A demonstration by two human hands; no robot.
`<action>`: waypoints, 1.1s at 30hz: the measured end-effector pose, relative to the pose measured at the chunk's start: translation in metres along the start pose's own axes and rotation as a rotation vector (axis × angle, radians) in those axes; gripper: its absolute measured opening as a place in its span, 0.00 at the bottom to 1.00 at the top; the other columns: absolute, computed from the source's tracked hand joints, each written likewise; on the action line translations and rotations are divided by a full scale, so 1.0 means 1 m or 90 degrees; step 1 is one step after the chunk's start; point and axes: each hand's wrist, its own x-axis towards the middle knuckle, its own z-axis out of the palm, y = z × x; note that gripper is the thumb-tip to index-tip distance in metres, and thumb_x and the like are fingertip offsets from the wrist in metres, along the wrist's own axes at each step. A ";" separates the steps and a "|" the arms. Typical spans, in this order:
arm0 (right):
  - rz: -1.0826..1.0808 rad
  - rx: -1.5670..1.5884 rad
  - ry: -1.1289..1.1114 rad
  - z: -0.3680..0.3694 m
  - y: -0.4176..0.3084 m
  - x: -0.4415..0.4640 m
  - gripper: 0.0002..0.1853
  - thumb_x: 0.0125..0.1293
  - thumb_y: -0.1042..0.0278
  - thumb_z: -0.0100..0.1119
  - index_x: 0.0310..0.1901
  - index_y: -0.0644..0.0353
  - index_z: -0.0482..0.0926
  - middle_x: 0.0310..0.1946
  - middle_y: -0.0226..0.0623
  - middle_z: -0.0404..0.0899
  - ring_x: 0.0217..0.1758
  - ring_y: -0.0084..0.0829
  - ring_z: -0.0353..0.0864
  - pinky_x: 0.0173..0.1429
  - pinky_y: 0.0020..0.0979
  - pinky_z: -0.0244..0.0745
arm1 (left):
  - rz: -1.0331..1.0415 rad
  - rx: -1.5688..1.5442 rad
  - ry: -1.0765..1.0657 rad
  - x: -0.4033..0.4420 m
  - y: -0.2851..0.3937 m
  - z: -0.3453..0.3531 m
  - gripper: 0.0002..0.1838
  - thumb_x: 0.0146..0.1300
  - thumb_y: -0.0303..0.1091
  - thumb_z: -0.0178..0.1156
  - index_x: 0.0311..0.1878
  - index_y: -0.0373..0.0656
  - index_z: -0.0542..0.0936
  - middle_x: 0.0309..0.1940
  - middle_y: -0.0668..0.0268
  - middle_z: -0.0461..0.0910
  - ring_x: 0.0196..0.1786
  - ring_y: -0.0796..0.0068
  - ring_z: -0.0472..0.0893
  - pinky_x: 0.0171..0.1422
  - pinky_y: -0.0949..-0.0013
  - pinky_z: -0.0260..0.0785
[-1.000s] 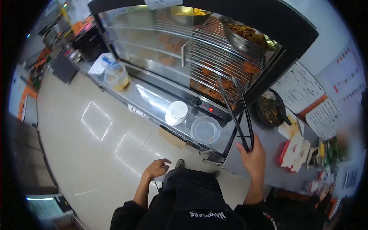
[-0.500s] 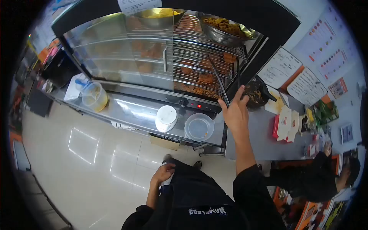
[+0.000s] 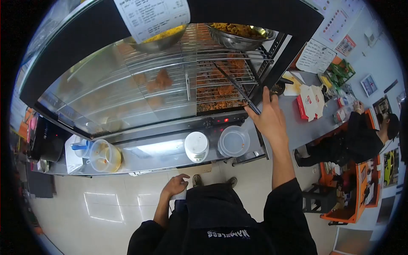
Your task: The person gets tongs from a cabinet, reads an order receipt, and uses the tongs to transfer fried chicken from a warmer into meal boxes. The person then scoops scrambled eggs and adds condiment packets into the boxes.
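My right hand (image 3: 273,119) grips dark tongs (image 3: 238,87) at the right post of a glass-fronted food warmer. The tongs reach through the opening over a wire rack (image 3: 208,78) with fried, orange-brown pieces (image 3: 225,90). My thumb lies along the tongs' near end; part of the grip is hidden. At my waist, my left hand (image 3: 175,186) has curled fingers, with something white (image 3: 180,195) just under it. Whether the fingers hold it is unclear.
On the steel ledge stand a white-lidded tub (image 3: 196,144), a clear plastic container (image 3: 234,141) and a jug of yellow liquid (image 3: 105,156). Metal bowls (image 3: 240,40) sit on the upper shelf. A red-and-white box (image 3: 311,103) and a co-worker (image 3: 357,140) are at right.
My view has shifted and the warmer looks nearer. My right hand stays at the opening with the tongs, their far end now pointing more to the left. My left hand has moved slightly from my apron.
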 end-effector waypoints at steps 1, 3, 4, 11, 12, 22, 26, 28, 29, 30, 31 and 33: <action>0.010 -0.014 0.005 0.006 -0.004 0.004 0.45 0.55 0.50 0.68 0.68 0.66 0.57 0.54 0.57 0.69 0.49 0.56 0.78 0.50 0.47 0.75 | -0.009 -0.010 -0.013 -0.002 -0.002 -0.001 0.19 0.55 0.34 0.57 0.51 0.43 0.79 0.33 0.48 0.83 0.40 0.55 0.84 0.49 0.60 0.75; 0.024 -0.030 0.011 0.017 -0.009 0.007 0.44 0.55 0.51 0.68 0.67 0.66 0.59 0.54 0.56 0.69 0.49 0.56 0.77 0.50 0.47 0.75 | -0.025 -0.019 -0.032 0.000 -0.001 -0.013 0.19 0.56 0.35 0.57 0.52 0.43 0.79 0.34 0.48 0.83 0.41 0.55 0.84 0.49 0.60 0.74; 0.027 -0.033 0.014 0.020 -0.009 0.009 0.43 0.55 0.51 0.68 0.67 0.66 0.60 0.53 0.56 0.70 0.49 0.56 0.77 0.50 0.46 0.75 | -0.014 -0.020 -0.031 0.001 -0.001 -0.017 0.20 0.56 0.35 0.57 0.52 0.43 0.79 0.34 0.48 0.83 0.42 0.55 0.83 0.49 0.60 0.74; -0.091 -0.061 0.051 0.023 0.043 0.034 0.35 0.56 0.55 0.67 0.61 0.67 0.69 0.44 0.57 0.78 0.47 0.52 0.80 0.49 0.45 0.76 | 0.012 -0.022 -0.068 -0.002 -0.019 -0.008 0.20 0.57 0.36 0.58 0.53 0.45 0.78 0.38 0.49 0.83 0.44 0.54 0.83 0.53 0.59 0.73; -0.086 -0.053 0.045 0.022 0.043 0.033 0.34 0.56 0.56 0.67 0.60 0.67 0.70 0.43 0.56 0.78 0.46 0.52 0.80 0.48 0.45 0.76 | 0.004 -0.024 -0.086 -0.001 -0.023 -0.008 0.20 0.58 0.37 0.58 0.54 0.45 0.78 0.39 0.49 0.83 0.45 0.54 0.83 0.54 0.60 0.73; -0.119 -0.089 0.119 0.007 0.058 0.009 0.29 0.55 0.60 0.67 0.58 0.61 0.73 0.42 0.47 0.78 0.41 0.49 0.81 0.42 0.44 0.76 | 0.017 -0.030 -0.055 0.004 -0.022 -0.022 0.19 0.58 0.38 0.58 0.54 0.46 0.78 0.38 0.49 0.83 0.46 0.52 0.82 0.52 0.59 0.73; -0.141 -0.085 0.136 -0.019 0.084 -0.014 0.28 0.55 0.58 0.67 0.56 0.59 0.73 0.40 0.45 0.77 0.39 0.48 0.81 0.40 0.43 0.76 | 0.047 -0.003 -0.071 0.015 -0.003 -0.019 0.17 0.59 0.38 0.58 0.50 0.45 0.80 0.39 0.49 0.83 0.45 0.53 0.82 0.51 0.59 0.73; -0.136 -0.035 0.094 -0.037 0.101 -0.040 0.28 0.54 0.58 0.68 0.56 0.58 0.73 0.38 0.44 0.77 0.37 0.47 0.81 0.39 0.42 0.76 | 0.077 0.006 -0.099 0.024 0.005 -0.009 0.15 0.60 0.38 0.58 0.48 0.44 0.82 0.39 0.50 0.83 0.45 0.54 0.82 0.51 0.60 0.74; -0.131 -0.010 0.074 -0.043 0.112 -0.055 0.28 0.54 0.58 0.68 0.55 0.58 0.74 0.37 0.43 0.78 0.36 0.46 0.81 0.38 0.41 0.76 | 0.092 0.005 -0.115 0.030 0.016 -0.006 0.13 0.60 0.38 0.58 0.44 0.43 0.83 0.39 0.52 0.83 0.45 0.55 0.82 0.51 0.60 0.73; -0.107 -0.003 0.069 -0.046 0.126 -0.072 0.27 0.54 0.59 0.69 0.55 0.58 0.74 0.36 0.43 0.77 0.35 0.45 0.81 0.38 0.40 0.76 | 0.082 0.009 -0.143 0.035 0.028 -0.002 0.13 0.60 0.38 0.58 0.44 0.44 0.84 0.39 0.52 0.83 0.45 0.55 0.82 0.52 0.61 0.73; -0.087 0.006 0.063 -0.047 0.139 -0.091 0.27 0.53 0.60 0.69 0.54 0.58 0.74 0.35 0.42 0.77 0.34 0.44 0.80 0.37 0.39 0.75 | 0.070 0.012 -0.167 0.040 0.041 0.002 0.13 0.60 0.38 0.58 0.44 0.44 0.84 0.39 0.52 0.83 0.45 0.55 0.82 0.52 0.61 0.73; -0.028 0.044 0.067 -0.050 0.161 -0.124 0.27 0.51 0.64 0.70 0.53 0.61 0.75 0.33 0.42 0.76 0.32 0.40 0.78 0.37 0.36 0.74 | 0.130 0.093 -0.180 0.059 0.057 0.016 0.12 0.60 0.37 0.58 0.44 0.44 0.84 0.38 0.54 0.82 0.46 0.57 0.81 0.52 0.62 0.72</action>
